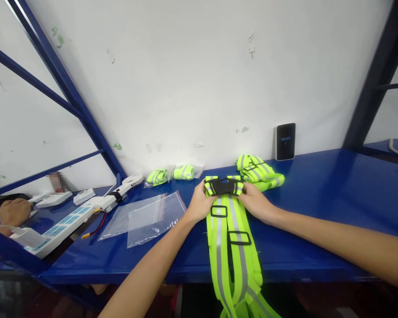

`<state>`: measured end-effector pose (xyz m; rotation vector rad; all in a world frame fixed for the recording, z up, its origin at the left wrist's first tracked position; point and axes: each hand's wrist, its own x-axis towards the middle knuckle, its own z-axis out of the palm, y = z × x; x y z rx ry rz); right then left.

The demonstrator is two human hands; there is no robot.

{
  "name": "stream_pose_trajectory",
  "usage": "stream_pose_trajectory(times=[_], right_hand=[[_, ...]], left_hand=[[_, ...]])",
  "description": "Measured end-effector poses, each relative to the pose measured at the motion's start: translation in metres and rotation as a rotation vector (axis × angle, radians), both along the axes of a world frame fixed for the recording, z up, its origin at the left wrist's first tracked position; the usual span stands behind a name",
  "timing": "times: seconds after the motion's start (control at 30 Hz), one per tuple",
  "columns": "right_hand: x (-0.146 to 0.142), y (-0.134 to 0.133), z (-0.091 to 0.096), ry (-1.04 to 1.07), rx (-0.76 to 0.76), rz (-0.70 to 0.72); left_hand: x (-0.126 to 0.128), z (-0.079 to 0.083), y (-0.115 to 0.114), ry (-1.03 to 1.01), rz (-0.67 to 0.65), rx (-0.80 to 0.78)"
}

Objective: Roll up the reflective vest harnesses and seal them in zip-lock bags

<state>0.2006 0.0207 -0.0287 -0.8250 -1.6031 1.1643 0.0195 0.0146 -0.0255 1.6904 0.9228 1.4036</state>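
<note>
My left hand [201,201] and my right hand [254,201] grip the two ends of the top of a neon-yellow reflective strap harness [218,247]. Between them sits its black side-release buckle [223,186], which looks clipped together. Both hands are closed, the fingertips partly hidden behind the strap. Below the buckle the straps, with grey stripes and black rectangular sliders [240,238], run down over the table's front edge. Just beyond my right hand lies another bundled harness [257,170].
Clear zip bags [155,221] lie left on the blue table [325,198]. Two bagged neon bundles [183,172] rest by the wall. A phone [285,141] leans there. A power strip [69,225], a small fan [132,180] and another person's hand [15,213] are at left.
</note>
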Motion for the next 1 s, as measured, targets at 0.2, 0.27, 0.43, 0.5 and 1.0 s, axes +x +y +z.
stream_pose_trajectory(times=[0.2, 0.27, 0.43, 0.5, 1.0], right_hand=[[-0.001, 0.003, -0.002, -0.02, 0.068, 0.002], [-0.002, 0.004, -0.003, -0.031, 0.095, 0.016], [-0.002, 0.004, -0.002, -0.062, 0.141, 0.031], [-0.002, 0.004, -0.003, -0.076, 0.146, 0.006], [-0.003, 0.007, -0.011, -0.181, 0.225, -0.087]], left_hand=[[0.001, 0.004, -0.006, 0.123, 0.163, 0.09], [0.001, 0.003, -0.008, 0.172, 0.224, 0.113], [0.002, 0.001, -0.009, 0.176, 0.195, 0.129], [0.003, 0.001, -0.008, 0.155, 0.165, 0.129], [0.0, -0.007, -0.005, 0.07, 0.064, 0.107]])
